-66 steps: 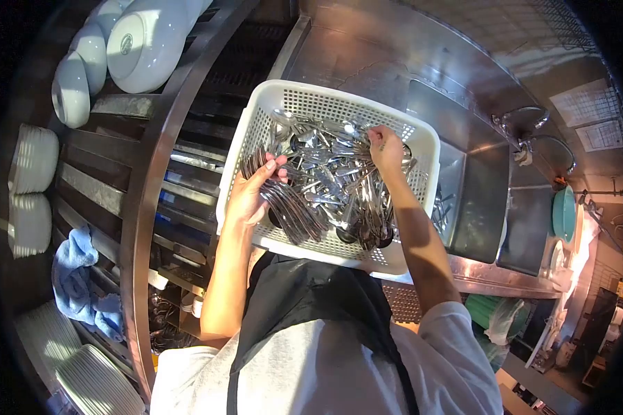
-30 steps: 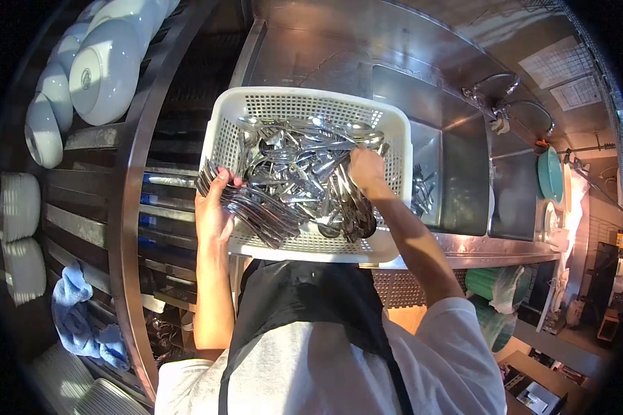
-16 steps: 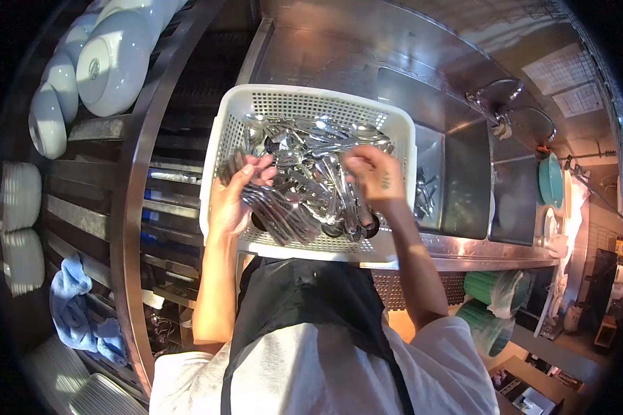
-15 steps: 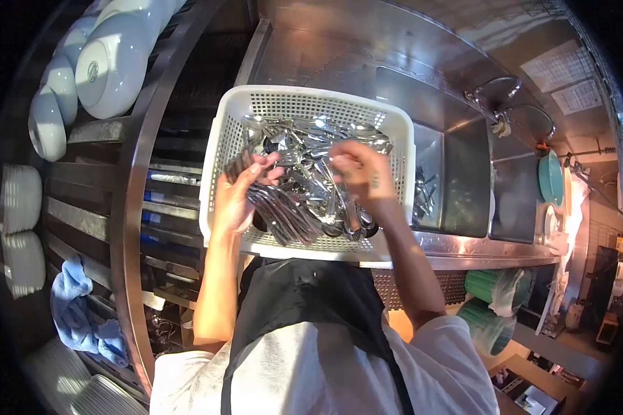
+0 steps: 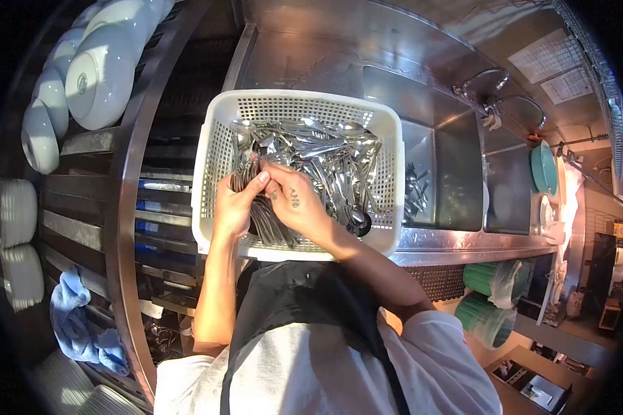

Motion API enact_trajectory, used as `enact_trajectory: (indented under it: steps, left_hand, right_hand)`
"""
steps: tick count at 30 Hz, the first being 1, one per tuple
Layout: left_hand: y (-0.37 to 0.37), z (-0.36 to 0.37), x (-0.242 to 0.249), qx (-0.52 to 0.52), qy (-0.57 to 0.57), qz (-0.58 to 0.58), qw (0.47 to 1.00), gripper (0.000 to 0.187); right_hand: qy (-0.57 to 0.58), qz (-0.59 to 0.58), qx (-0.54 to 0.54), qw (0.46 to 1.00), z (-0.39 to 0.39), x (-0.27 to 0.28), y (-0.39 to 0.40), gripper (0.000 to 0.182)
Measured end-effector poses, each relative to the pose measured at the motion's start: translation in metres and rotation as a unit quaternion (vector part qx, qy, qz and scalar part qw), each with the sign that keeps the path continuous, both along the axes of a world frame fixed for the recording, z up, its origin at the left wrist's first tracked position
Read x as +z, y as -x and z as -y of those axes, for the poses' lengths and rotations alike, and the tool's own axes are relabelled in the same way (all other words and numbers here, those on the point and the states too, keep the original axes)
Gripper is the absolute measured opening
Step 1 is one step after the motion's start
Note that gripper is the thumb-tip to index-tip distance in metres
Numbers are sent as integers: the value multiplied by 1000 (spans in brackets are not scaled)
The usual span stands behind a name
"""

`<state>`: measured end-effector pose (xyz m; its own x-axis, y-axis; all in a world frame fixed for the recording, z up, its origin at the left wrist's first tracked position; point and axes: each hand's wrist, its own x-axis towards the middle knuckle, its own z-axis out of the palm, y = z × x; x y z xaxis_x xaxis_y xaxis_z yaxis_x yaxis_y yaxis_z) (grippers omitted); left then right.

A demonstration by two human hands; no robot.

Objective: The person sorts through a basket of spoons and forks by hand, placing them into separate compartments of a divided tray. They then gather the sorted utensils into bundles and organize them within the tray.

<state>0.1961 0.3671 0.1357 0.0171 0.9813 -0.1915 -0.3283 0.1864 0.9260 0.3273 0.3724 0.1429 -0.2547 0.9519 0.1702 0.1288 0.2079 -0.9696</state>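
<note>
My left hand [image 5: 234, 209] is closed round a bunch of cutlery [image 5: 271, 223], whose slim metal handles fan out below it toward the front of the basket. Against the top of this bunch presses my right hand [image 5: 299, 200], fingers curled and meeting the left thumb; its fingertips are partly hidden. Both hands are over a white perforated plastic basket [image 5: 304, 97]. Inside it lies a loose heap of shiny cutlery [image 5: 336, 152], with spoons among the pieces. A dark round piece [image 5: 359, 220] rests near the basket's front right corner.
To the right, a steel sink [image 5: 457, 176] holds more cutlery [image 5: 414, 188] in its near basin, with faucets [image 5: 495, 104] behind. On the left, a slatted rack [image 5: 128, 228] carries white bowls [image 5: 100, 76] and a blue cloth [image 5: 83, 318]. Green bins [image 5: 488, 318] stand below the counter.
My right hand has moved left from above the heap to the bunch in my left hand, and the two hands now touch. The view has shifted slightly.
</note>
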Motion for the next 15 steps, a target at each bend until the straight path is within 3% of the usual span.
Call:
enact_trajectory:
  steps: [1, 2, 4, 5, 7, 9, 11, 13, 15]
  left_hand:
    - [2, 0, 2, 2, -1, 1, 1000, 18]
    - [5, 3, 5, 16, 0, -44, 999, 17]
    - [13, 5, 15, 72, 15, -86, 994, 17]
    - [19, 5, 18, 111, 5, -65, 992, 16]
    - [40, 4, 13, 132, -31, -83, 987, 14]
    - [45, 0, 18, 124, -56, -151, 979, 13]
    - [42, -4, 20, 108, -71, -91, 987, 12]
    - [34, -6, 24, 117, -73, -70, 988, 12]
    - [26, -4, 33, 139, -16, 45, 989, 12]
  right_hand:
    - [89, -42, 53, 994, 1, 3, -4, 32]
    - [103, -84, 27, 991, 5, 2, -7, 26]
    - [-60, 46, -29, 997, 9, 11, -38, 18]
    - [-39, -65, -104, 992, 11, -9, -57, 13]
    - [82, -34, -297, 951, 6, -14, -98, 11]
    - [111, 3, -317, 942, -15, -75, -122, 16]
    - [61, 132, -266, 953, -29, -165, -135, 22]
    - [98, 157, -283, 941, -40, -144, -123, 25]
    - [134, 179, -295, 929, -53, -134, -107, 30]
